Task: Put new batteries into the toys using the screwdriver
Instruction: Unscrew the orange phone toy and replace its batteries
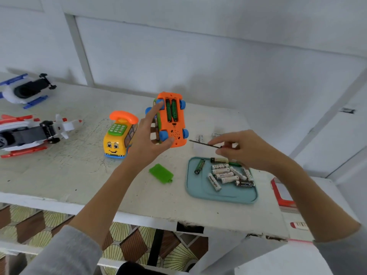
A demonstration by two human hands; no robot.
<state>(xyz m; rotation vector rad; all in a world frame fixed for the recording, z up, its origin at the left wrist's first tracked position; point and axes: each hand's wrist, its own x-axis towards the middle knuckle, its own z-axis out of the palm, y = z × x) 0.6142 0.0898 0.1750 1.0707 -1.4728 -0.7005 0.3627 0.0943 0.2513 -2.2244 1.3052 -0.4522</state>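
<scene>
Grey sleeves (65,253) sit closest, with both forearms reaching over the white table (139,193). Gripping the orange toy car (171,120) clear of the tabletop, the left hand (151,139) has its thumb on the lower end and its fingers curled round the far side. The car is turned belly-up toward the camera, its long axis running away from the person, and two green batteries (171,111) lie lengthwise in the open compartment. Just right of the car, the right hand (244,149) pinches the screwdriver (204,144), whose thin shaft lies nearly level with its tip pointing left at the car's lower end. Below that hand, a blue tray (220,195) holds loose batteries, one reading "Heybright" (214,182). A green cover (161,173) lies flat on the table near the tray.
</scene>
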